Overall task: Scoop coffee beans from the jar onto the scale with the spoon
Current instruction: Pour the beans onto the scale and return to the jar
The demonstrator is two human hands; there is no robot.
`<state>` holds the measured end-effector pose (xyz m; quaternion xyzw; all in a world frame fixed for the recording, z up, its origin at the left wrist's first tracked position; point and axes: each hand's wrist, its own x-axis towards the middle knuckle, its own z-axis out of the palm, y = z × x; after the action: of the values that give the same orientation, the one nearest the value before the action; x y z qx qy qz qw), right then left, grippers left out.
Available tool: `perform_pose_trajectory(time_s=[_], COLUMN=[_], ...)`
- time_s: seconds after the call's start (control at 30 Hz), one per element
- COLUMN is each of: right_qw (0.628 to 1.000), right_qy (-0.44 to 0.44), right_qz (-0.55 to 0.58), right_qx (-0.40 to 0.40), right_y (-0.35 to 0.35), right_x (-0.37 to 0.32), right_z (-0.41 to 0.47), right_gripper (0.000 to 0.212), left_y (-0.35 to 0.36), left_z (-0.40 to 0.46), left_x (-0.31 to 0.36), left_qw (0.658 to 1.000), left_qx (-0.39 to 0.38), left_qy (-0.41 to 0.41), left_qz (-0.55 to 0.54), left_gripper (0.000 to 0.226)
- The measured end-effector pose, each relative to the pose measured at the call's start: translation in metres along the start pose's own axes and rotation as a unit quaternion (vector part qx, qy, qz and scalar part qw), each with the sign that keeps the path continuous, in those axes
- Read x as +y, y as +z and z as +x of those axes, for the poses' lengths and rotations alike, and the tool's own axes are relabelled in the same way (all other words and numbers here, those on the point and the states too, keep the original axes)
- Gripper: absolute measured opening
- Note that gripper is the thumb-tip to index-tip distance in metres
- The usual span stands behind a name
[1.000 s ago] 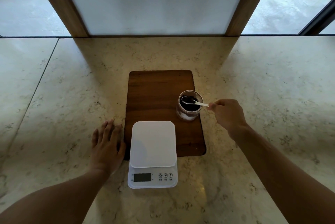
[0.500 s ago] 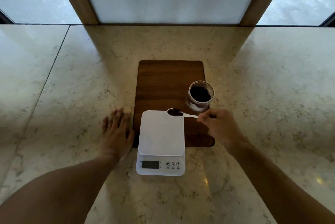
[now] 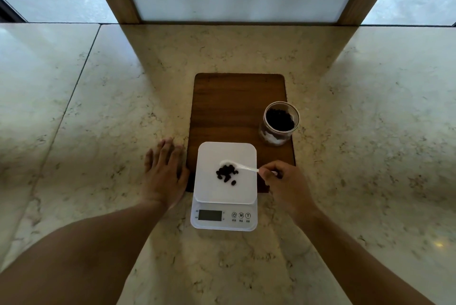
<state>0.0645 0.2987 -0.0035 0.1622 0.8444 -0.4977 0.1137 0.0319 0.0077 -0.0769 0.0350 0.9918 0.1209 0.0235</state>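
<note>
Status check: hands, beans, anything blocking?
Right hand holds white plastic spoon. Left hand flat on marble counter. Dark coffee beans on white scale. Nothing blocking.

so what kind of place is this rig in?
Likely a home or cafe coffee counter by a window, though nothing settles which. Cues: a marble-look countertop, a digital kitchen scale partly on a wooden board, and an open glass jar of coffee beans.
</note>
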Motion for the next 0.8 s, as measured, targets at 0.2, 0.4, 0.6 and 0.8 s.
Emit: perform_pose_trajectory(time_s=[0.2,0.4,0.6,0.8], right_qw=[0.997,0.979,0.945,0.929], right_qy=[-0.031,-0.105,-0.107,-0.178], right_qz=[0.064,0.04,0.017,-0.124], right_qx=[0.03,0.172,0.31,0.3], right_y=[-0.005,-0.026,-0.059,-0.072], right_x=[-0.003,-0.017,-0.024,-0.025], right_z=[-0.002,0.007,0.031,0.049], right_gripper=[0.015,0.012,0.012,0.013], left_y=[0.002,0.002,0.001,-0.001], left_z=[0.0,0.0,-0.001,-0.001], left_x=[-0.001,-0.002,-0.003,0.0], left_qw=[1.0,1.0,1.0,1.0], left_qx=[0.003,0.008,0.008,0.011], left_qy=[0.005,0.008,0.012,0.015], left_qz=[0.005,0.007,0.008,0.004], left_gripper=[0.06,0.058,0.06,0.064])
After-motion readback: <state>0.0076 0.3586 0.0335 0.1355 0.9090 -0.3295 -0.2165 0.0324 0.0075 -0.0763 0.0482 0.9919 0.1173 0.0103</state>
